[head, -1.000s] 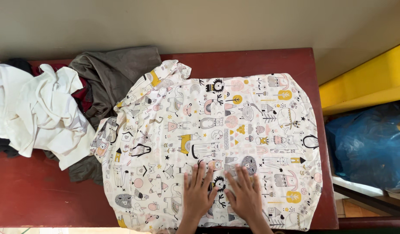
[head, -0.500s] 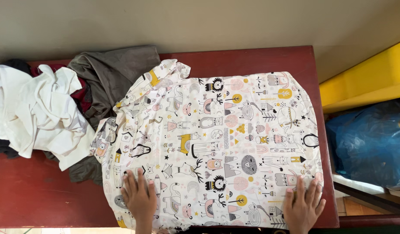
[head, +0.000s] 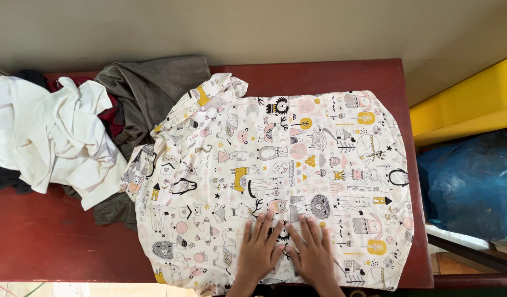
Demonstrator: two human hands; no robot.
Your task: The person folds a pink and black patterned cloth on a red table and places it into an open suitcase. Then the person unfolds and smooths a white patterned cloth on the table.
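A: What's closest to us?
B: 2 hands, flat on the printed shirt [head: 275, 181]. Left hand [head: 260, 254] & right hand [head: 315, 254] lie side by side, thumbs nearly touching, near the front edge of the desk [head: 44, 242].
A: Fingers?
B: Spread wide, palms down, pressing on the cloth. Not holding anything.
A: Where's the shirt?
B: Laid out flat across the middle & right of the red desk. It's white w/ little animals, trees & houses in black, pink & yellow. Its left part is bunched up.
A: And farther back?
B: Left side, a gray cloth [head: 149, 88] partly under the shirt. Beside that, a crumpled white cloth [head: 50, 132] on dark ones. Off the desk at right, a blue plastic bag [head: 468, 181] & a yellow thing [head: 462, 104].
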